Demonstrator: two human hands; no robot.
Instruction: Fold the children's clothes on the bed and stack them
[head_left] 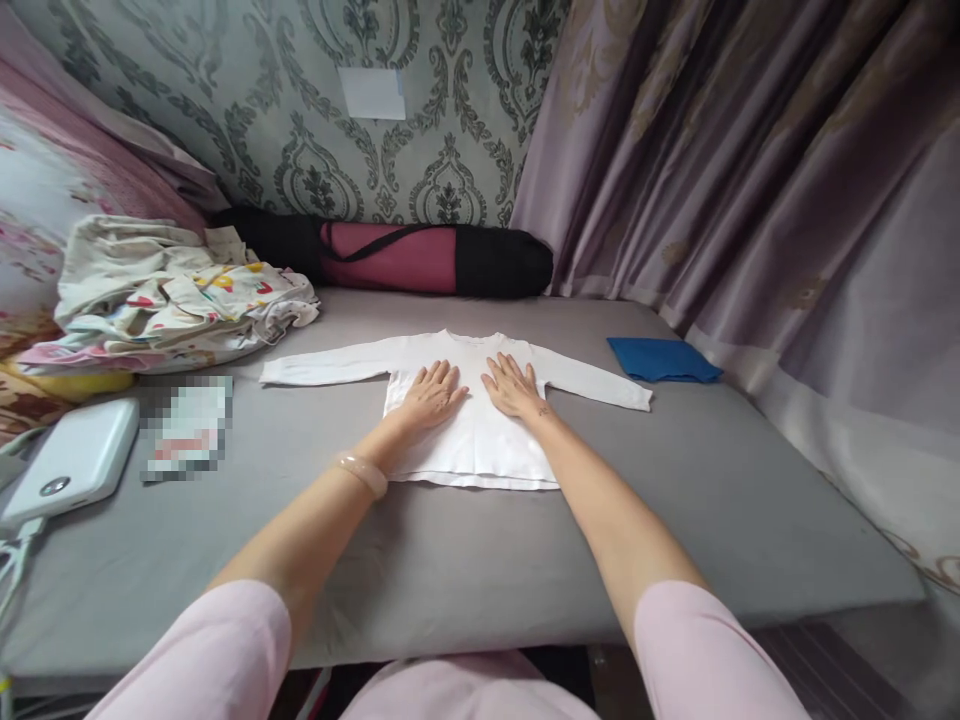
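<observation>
Two hands [433,397] [514,388] partly hide a white shirt [474,440].

there are two hands: one left hand [435,394] and one right hand [513,386]. i see one white shirt [472,445] with two long sleeves [330,364]. there are two pink sleeves [217,640] and one bangle [363,474]. i count one long bag [390,258], one flat blue thing [663,360], one white power bank [79,450], one blurry packet [191,430] and one white paper [373,94]. there is one heap of clothes [165,285], but i can't count the pieces.
</observation>
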